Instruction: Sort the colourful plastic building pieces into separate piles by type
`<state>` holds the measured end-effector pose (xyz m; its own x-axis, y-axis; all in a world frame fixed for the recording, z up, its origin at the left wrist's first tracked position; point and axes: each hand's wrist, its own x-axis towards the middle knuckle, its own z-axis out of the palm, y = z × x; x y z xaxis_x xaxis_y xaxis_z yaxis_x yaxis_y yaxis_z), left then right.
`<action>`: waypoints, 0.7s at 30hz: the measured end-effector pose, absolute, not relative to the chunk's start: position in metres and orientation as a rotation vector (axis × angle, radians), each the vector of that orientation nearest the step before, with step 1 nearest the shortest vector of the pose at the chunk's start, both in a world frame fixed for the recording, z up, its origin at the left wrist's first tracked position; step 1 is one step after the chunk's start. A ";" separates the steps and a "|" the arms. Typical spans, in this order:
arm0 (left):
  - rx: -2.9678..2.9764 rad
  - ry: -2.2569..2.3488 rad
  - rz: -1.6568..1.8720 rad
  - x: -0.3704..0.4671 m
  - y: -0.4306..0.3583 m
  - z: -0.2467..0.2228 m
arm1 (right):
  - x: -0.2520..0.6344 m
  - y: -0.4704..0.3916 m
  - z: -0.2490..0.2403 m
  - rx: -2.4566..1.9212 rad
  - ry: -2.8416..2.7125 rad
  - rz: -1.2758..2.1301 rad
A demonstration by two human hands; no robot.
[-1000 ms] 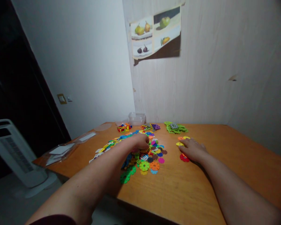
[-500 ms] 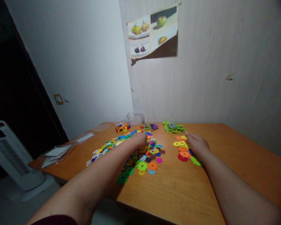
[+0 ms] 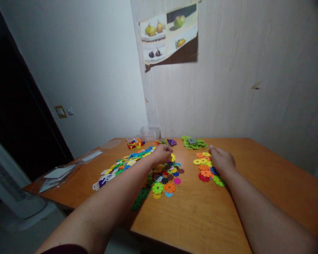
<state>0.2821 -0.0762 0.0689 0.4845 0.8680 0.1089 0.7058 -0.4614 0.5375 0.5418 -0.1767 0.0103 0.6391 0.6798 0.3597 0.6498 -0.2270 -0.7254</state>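
lying beside right fingers (image 3: 214,151): discs (image 3: 206,173)

Arms (image 3: 116,194) fwd, L hand (image 3: 162,154) curled, R hand (image 3: 223,160) on edge.

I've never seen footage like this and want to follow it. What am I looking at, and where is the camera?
There's no machine here: these are a person's own bare hands, seen by a camera worn on their head, looking forward and down. On the wooden table, the left hand is over a big mixed pile of colorful plastic pieces. The right hand is beside a smaller group of flower-shaped discs. Farther back are some green pieces and a clear plastic container. Whether either hand holds a piece, I can't tell from this view.
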 end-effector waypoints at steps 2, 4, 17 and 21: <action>2.144 1.229 0.580 0.294 -0.080 0.065 | 0.540 -0.177 0.011 -1.905 -1.038 0.048; 1.940 1.146 0.649 0.308 -0.084 0.060 | 0.540 -0.177 0.011 -1.882 -1.034 0.053; 1.618 0.965 0.548 0.387 -0.126 0.039 | 0.542 -0.178 0.008 -1.979 -1.148 0.058; 1.641 0.961 0.555 0.373 -0.115 0.041 | 0.540 -0.178 0.009 -2.011 -1.201 0.058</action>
<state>0.3729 -0.1151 0.0413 0.5610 0.8190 -0.1205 0.3050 -0.0692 0.9498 0.5404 -0.1781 0.0088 0.5529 0.7646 0.3312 0.7292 -0.2517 -0.6363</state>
